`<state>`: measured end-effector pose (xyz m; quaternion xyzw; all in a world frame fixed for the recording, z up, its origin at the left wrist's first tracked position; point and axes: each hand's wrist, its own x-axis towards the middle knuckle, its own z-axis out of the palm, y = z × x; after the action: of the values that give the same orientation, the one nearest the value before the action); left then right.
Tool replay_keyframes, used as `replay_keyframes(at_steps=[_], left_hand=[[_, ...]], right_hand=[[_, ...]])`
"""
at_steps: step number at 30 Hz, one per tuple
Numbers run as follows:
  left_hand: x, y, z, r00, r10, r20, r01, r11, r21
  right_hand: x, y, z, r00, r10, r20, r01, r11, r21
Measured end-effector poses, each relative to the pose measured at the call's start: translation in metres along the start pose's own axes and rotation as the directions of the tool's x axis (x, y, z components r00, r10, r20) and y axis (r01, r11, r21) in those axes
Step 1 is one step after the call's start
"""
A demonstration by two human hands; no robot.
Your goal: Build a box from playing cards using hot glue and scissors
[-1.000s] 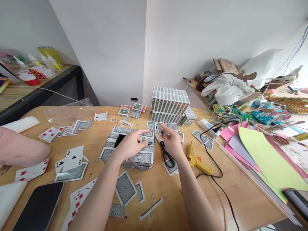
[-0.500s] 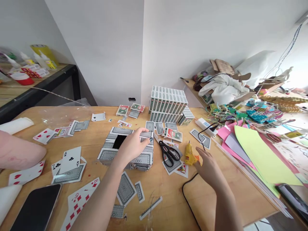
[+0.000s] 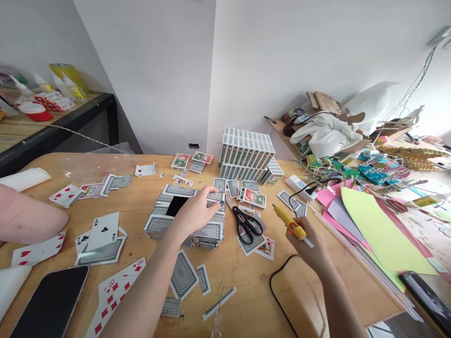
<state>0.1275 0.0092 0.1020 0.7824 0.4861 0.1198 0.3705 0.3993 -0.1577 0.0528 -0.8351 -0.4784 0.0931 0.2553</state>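
Note:
My right hand point(image 3: 308, 241) is wrapped round a yellow hot glue gun point(image 3: 287, 220), held up off the table. Its nozzle points up and to the left, and a glue stick sticks out of its rear. My left hand point(image 3: 197, 209) lies across a box covered in grey-backed playing cards point(image 3: 207, 232), its fingers and thumb curled at the right side. A black patch point(image 3: 175, 205) shows on the box's top, partly hidden by the hand. Between the box and the glue gun lie black-handled scissors point(image 3: 247, 225) on loose cards.
A stack of card packs point(image 3: 246, 148) stands against the wall. A power strip point(image 3: 299, 187) and coloured paper point(image 3: 377, 230) lie to the right. A phone point(image 3: 52, 300) and loose cards point(image 3: 104, 230) lie left, near another person's arm point(image 3: 31, 213). A black cord point(image 3: 278, 300) runs along the table.
My right hand has lifted the glue gun from beside the scissors and tilted it, nozzle now to the left. My left hand has stayed on the box.

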Motion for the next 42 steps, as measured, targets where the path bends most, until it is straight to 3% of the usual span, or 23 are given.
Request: replay_keyframes(at_steps=[4,9,14,19,25,34,42], left_hand=[[0.0,-0.001,-0.001,1.0,-0.003,0.001,0.003,1.0,-0.029],[0.001,-0.004,-0.003,0.999,0.022,0.038,-0.019,0.996,-0.089],[0.001,-0.006,-0.005,0.998,0.015,0.053,-0.008,0.99,-0.139],[0.001,-0.006,-0.007,0.999,0.031,0.043,-0.025,0.99,-0.14],[0.002,-0.007,-0.005,0.998,0.046,0.039,-0.04,0.99,-0.136],[0.003,-0.007,-0.005,0.999,0.04,0.033,-0.034,0.988,-0.148],[0.004,-0.004,-0.006,0.999,-0.002,0.05,0.009,0.987,-0.161]], right_hand=[[0.006,-0.035,-0.017,0.998,0.017,0.067,-0.043,0.907,0.419],[0.018,-0.081,-0.019,0.969,-0.073,0.236,-0.067,0.843,0.534],[0.033,-0.103,-0.01,0.938,-0.172,0.301,-0.003,0.865,0.503],[0.042,-0.118,-0.008,0.915,-0.163,0.37,-0.026,0.889,0.457],[0.053,-0.126,-0.007,0.893,-0.22,0.393,0.045,0.912,0.409],[0.071,-0.16,-0.029,0.863,-0.181,0.471,0.116,0.98,0.164],[0.072,-0.183,-0.031,0.871,-0.127,0.475,0.144,0.99,0.001]])
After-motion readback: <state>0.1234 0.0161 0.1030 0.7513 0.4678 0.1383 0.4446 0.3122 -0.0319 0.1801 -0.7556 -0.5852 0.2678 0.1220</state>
